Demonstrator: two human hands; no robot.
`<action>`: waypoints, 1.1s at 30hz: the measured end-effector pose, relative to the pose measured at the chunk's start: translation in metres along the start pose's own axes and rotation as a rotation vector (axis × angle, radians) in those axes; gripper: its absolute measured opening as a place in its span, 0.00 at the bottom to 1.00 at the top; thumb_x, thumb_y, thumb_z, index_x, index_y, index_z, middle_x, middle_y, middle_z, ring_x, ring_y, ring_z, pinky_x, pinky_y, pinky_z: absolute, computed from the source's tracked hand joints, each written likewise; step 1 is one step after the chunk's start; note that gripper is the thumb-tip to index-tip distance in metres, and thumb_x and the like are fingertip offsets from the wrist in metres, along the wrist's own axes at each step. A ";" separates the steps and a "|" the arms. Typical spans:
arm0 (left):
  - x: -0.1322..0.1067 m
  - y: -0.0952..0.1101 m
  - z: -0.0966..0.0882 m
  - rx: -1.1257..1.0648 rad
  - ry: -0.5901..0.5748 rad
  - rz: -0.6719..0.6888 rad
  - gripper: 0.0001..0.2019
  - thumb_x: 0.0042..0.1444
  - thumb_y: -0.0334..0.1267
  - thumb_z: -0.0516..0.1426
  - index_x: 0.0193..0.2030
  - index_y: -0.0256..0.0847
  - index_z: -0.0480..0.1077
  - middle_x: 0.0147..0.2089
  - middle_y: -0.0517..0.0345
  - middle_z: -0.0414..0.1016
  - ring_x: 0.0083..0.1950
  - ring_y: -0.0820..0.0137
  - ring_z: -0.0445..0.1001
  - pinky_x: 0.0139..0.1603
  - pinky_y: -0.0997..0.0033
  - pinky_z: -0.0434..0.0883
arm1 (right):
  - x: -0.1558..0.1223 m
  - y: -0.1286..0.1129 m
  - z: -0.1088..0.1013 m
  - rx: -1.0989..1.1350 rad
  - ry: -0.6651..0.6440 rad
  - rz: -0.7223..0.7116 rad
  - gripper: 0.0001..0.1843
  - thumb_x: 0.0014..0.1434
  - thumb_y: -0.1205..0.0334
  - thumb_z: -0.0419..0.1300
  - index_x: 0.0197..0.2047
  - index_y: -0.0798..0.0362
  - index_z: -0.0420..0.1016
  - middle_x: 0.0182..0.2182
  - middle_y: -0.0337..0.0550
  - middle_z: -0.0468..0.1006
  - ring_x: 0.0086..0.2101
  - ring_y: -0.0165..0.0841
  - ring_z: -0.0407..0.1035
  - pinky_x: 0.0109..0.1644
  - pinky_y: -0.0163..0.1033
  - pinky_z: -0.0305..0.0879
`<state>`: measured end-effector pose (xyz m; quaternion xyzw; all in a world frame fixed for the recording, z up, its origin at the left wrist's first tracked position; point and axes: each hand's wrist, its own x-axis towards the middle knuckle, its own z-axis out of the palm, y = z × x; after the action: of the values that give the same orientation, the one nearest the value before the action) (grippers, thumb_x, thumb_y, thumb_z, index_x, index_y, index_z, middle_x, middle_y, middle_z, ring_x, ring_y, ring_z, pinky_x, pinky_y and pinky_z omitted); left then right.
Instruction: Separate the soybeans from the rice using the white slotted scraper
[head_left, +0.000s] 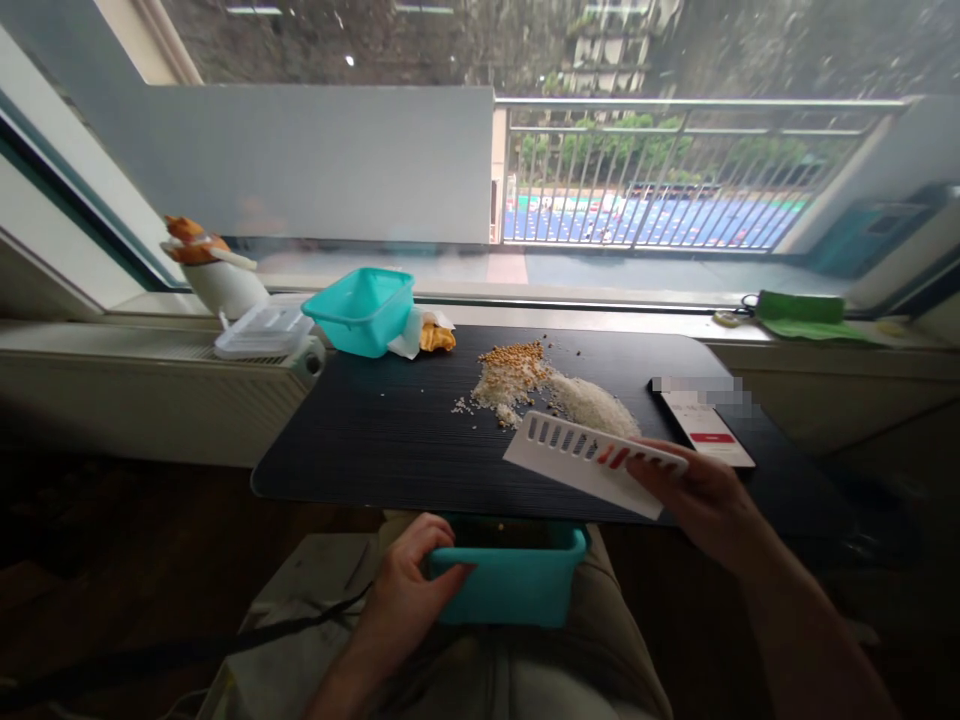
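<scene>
My left hand [411, 585] grips the left rim of a teal plastic bin [504, 590] on my lap, just below the table's near edge. In my right hand [701, 505] is a white slotted plastic strip [581, 465], held by its right end over the near part of the table. Just beyond it lies a mound of white rice grains [594, 402]. A heap of tan beans [516, 356] borders a second patch of pale grains [499, 385] to the left, with loose grains scattered around. The bin's inside is mostly hidden.
The dark tabletop [360, 450] holds another teal bin [358, 312] at its back left, beside a crumpled yellow-brown item [437, 335]. A phone [701, 422] lies right. A clear plastic case [266, 328] and cat figure [217, 275] stand left; green cloth [801, 315] is on the sill.
</scene>
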<state>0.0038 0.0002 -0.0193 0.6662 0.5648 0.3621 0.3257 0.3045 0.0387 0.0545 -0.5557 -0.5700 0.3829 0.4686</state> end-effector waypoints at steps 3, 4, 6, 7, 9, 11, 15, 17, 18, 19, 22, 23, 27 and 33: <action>-0.003 -0.003 -0.005 -0.005 -0.001 0.012 0.08 0.51 0.31 0.60 0.24 0.41 0.67 0.33 0.60 0.72 0.36 0.67 0.74 0.38 0.73 0.69 | -0.011 -0.006 0.011 -0.012 -0.201 0.026 0.20 0.55 0.45 0.65 0.39 0.54 0.84 0.32 0.45 0.86 0.30 0.39 0.79 0.31 0.36 0.75; -0.004 -0.004 -0.006 -0.006 -0.001 0.014 0.08 0.51 0.31 0.60 0.23 0.41 0.67 0.33 0.60 0.72 0.36 0.67 0.74 0.38 0.73 0.70 | -0.014 -0.008 0.013 -0.021 -0.247 0.032 0.21 0.55 0.45 0.64 0.39 0.54 0.84 0.32 0.45 0.86 0.30 0.39 0.79 0.31 0.36 0.75; -0.005 -0.003 -0.008 -0.001 0.004 0.012 0.08 0.51 0.32 0.60 0.23 0.41 0.67 0.32 0.60 0.72 0.35 0.67 0.75 0.38 0.73 0.69 | -0.014 -0.010 0.015 -0.015 -0.225 0.046 0.21 0.55 0.45 0.64 0.41 0.54 0.84 0.32 0.45 0.86 0.29 0.39 0.79 0.30 0.36 0.75; -0.005 -0.003 -0.008 0.006 0.011 0.007 0.08 0.50 0.31 0.60 0.23 0.41 0.67 0.32 0.60 0.72 0.35 0.67 0.75 0.38 0.72 0.69 | -0.011 -0.011 0.015 -0.013 -0.157 0.044 0.20 0.55 0.46 0.64 0.41 0.53 0.84 0.33 0.45 0.86 0.30 0.39 0.79 0.31 0.37 0.75; -0.004 0.000 -0.007 0.026 0.029 -0.010 0.06 0.50 0.31 0.60 0.24 0.41 0.68 0.32 0.61 0.72 0.35 0.67 0.75 0.37 0.72 0.69 | 0.000 -0.010 0.017 -0.051 0.028 0.003 0.19 0.55 0.47 0.64 0.42 0.53 0.84 0.34 0.45 0.86 0.32 0.40 0.79 0.32 0.37 0.75; -0.003 0.004 -0.002 0.053 0.042 -0.031 0.07 0.49 0.29 0.59 0.23 0.41 0.68 0.31 0.61 0.72 0.34 0.67 0.75 0.37 0.72 0.69 | 0.013 -0.007 0.022 -0.128 0.177 -0.058 0.19 0.55 0.48 0.64 0.42 0.53 0.84 0.34 0.45 0.86 0.34 0.41 0.79 0.34 0.39 0.74; -0.003 0.011 0.011 0.118 0.054 -0.074 0.07 0.47 0.27 0.59 0.23 0.42 0.69 0.32 0.61 0.73 0.37 0.65 0.74 0.39 0.69 0.69 | 0.029 0.001 0.033 -0.168 0.225 -0.082 0.20 0.54 0.47 0.65 0.41 0.54 0.84 0.32 0.45 0.86 0.33 0.43 0.79 0.33 0.41 0.75; -0.003 0.013 0.017 0.151 0.053 -0.097 0.07 0.47 0.26 0.59 0.23 0.42 0.69 0.32 0.59 0.73 0.38 0.63 0.74 0.40 0.67 0.69 | 0.028 0.004 0.037 -0.147 0.212 -0.082 0.19 0.54 0.47 0.65 0.40 0.53 0.85 0.33 0.46 0.86 0.34 0.43 0.80 0.34 0.41 0.76; -0.003 0.013 0.020 0.165 0.052 -0.109 0.07 0.47 0.26 0.59 0.23 0.42 0.69 0.33 0.58 0.74 0.38 0.63 0.74 0.40 0.66 0.69 | 0.026 0.005 0.038 -0.147 0.218 -0.082 0.18 0.54 0.47 0.65 0.39 0.53 0.85 0.34 0.46 0.86 0.34 0.43 0.80 0.34 0.41 0.76; -0.003 0.014 0.021 0.177 0.050 -0.120 0.07 0.47 0.26 0.59 0.23 0.41 0.69 0.33 0.58 0.74 0.38 0.62 0.74 0.40 0.65 0.69 | 0.024 0.005 0.038 -0.164 0.235 -0.080 0.18 0.55 0.47 0.64 0.39 0.52 0.85 0.34 0.45 0.86 0.34 0.43 0.80 0.34 0.41 0.76; -0.003 0.018 0.024 0.201 0.043 -0.151 0.07 0.47 0.25 0.58 0.24 0.41 0.69 0.33 0.57 0.74 0.38 0.62 0.74 0.41 0.65 0.69 | 0.022 0.004 0.036 -0.245 0.301 -0.070 0.18 0.55 0.47 0.64 0.41 0.51 0.84 0.32 0.44 0.86 0.33 0.44 0.80 0.32 0.40 0.75; -0.004 0.019 0.024 0.206 0.040 -0.161 0.07 0.47 0.25 0.58 0.24 0.41 0.69 0.33 0.57 0.74 0.38 0.62 0.74 0.40 0.66 0.69 | 0.023 0.003 0.035 -0.258 0.310 -0.070 0.19 0.55 0.47 0.64 0.42 0.51 0.84 0.32 0.44 0.86 0.34 0.44 0.79 0.32 0.40 0.74; -0.002 0.023 0.026 0.228 0.018 -0.194 0.08 0.48 0.26 0.58 0.23 0.41 0.68 0.31 0.58 0.72 0.37 0.62 0.74 0.38 0.67 0.68 | 0.032 0.004 0.036 -0.217 0.295 -0.075 0.20 0.56 0.47 0.63 0.44 0.52 0.83 0.35 0.45 0.86 0.38 0.46 0.79 0.40 0.44 0.74; 0.002 0.026 0.031 0.250 0.003 -0.187 0.08 0.48 0.27 0.58 0.22 0.42 0.68 0.31 0.58 0.71 0.37 0.62 0.73 0.38 0.67 0.67 | 0.036 0.011 0.042 -0.133 0.193 -0.113 0.17 0.56 0.49 0.63 0.43 0.51 0.83 0.34 0.45 0.85 0.34 0.44 0.78 0.37 0.45 0.73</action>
<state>0.0442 -0.0024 -0.0136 0.6453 0.6656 0.2583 0.2718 0.2692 0.0791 0.0370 -0.5870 -0.5768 0.2617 0.5042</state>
